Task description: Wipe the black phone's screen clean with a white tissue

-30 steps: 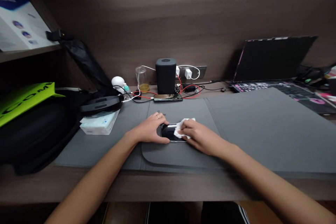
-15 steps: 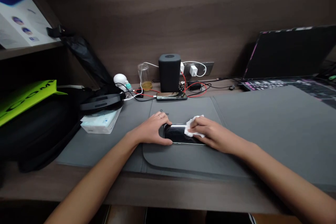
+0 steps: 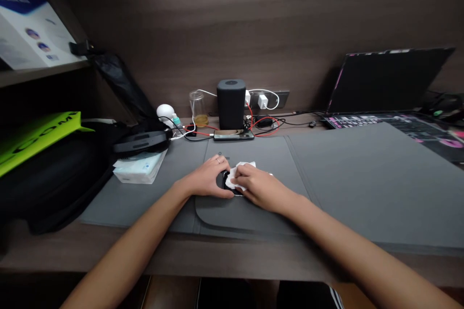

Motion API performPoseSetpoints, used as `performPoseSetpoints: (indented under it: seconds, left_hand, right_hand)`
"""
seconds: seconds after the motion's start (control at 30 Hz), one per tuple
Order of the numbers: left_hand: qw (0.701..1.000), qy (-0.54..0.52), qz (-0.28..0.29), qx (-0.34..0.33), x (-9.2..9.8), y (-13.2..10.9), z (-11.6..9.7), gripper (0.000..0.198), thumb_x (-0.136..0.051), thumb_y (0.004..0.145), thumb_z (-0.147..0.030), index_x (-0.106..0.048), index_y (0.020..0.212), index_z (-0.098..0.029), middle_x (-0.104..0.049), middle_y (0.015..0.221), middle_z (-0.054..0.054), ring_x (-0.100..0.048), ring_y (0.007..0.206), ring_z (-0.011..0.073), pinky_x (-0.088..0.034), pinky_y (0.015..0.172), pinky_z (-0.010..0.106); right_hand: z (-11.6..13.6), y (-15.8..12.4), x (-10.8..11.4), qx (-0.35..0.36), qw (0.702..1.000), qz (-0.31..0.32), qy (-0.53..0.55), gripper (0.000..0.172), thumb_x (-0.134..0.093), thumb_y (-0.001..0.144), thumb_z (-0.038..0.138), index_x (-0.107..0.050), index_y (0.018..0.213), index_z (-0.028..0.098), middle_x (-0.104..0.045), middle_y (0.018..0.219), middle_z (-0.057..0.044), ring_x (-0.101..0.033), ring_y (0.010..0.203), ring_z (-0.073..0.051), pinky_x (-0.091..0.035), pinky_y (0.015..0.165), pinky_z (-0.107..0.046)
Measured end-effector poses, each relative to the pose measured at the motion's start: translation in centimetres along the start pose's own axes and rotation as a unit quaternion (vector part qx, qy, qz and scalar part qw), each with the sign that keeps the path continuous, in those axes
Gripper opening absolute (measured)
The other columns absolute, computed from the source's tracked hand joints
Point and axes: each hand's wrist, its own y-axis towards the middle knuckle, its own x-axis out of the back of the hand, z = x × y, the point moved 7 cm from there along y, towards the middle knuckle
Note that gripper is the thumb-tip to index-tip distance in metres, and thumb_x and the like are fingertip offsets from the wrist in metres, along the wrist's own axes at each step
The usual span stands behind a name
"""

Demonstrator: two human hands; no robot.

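Note:
A dark smartphone [image 3: 227, 186] lies flat on the grey desk mat [image 3: 348, 188], screen up. My left hand [image 3: 208, 177] grips its left end, thumb on the near edge and fingers on the far edge. In my right hand [image 3: 259, 187] is a crumpled white tissue [image 3: 232, 179], pressed on the screen close to my left hand. Most of the phone is hidden under the right hand and the tissue.
Behind the hands stand a black speaker [image 3: 231, 106], a second phone [image 3: 234, 135] on a cable, and a glass jar [image 3: 198, 108]. A tissue pack [image 3: 140, 169] lies at left beside a black bag [image 3: 65, 174]. An open laptop [image 3: 387, 82] is at right.
My right hand has slid the tissue leftward along the phone's screen, from its right part to near my left hand. The left hand keeps its hold. The view has shifted slightly.

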Motion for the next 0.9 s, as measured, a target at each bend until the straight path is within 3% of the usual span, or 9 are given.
performPoseSetpoints:
  seconds: [0.27,0.6,0.9]
  left_hand:
    - [1.000,-0.012,0.002,-0.002,0.1,0.0,-0.2,0.052,-0.080,0.073,-0.049,-0.061,0.113,-0.022,-0.055,0.109,0.006,-0.050,0.111,0.0273,-0.042,0.102,0.043]
    - [1.000,-0.005,0.001,0.007,-0.1,-0.2,0.1,0.054,-0.080,0.072,-0.050,-0.061,0.114,-0.022,-0.056,0.111,0.007,-0.049,0.113,0.0295,-0.042,0.101,0.045]
    - [1.000,0.020,0.004,0.001,0.1,-0.4,-0.6,0.051,-0.076,0.074,-0.043,-0.057,0.116,-0.021,-0.057,0.111,0.007,-0.051,0.109,0.0290,-0.045,0.098,0.045]
  right_hand:
    - [-1.9,-6.9,2.5,-0.089,0.995,-0.044,0.007,0.032,-0.042,0.102,0.023,-0.065,0.123,0.018,-0.063,0.105,-0.013,-0.058,0.096,-0.025,-0.053,0.082,-0.042]
    - [-0.3,-1.6,0.5,-0.028,0.998,-0.022,0.043,0.029,-0.046,0.100,0.022,-0.070,0.115,0.017,-0.064,0.106,-0.013,-0.060,0.095,-0.024,-0.052,0.082,-0.039]
    - [-3.7,-7.8,3.2,-0.053,0.992,-0.072,0.091,0.026,-0.047,0.101,0.026,-0.069,0.114,0.020,-0.065,0.114,-0.012,-0.061,0.104,-0.023,-0.052,0.091,-0.041]
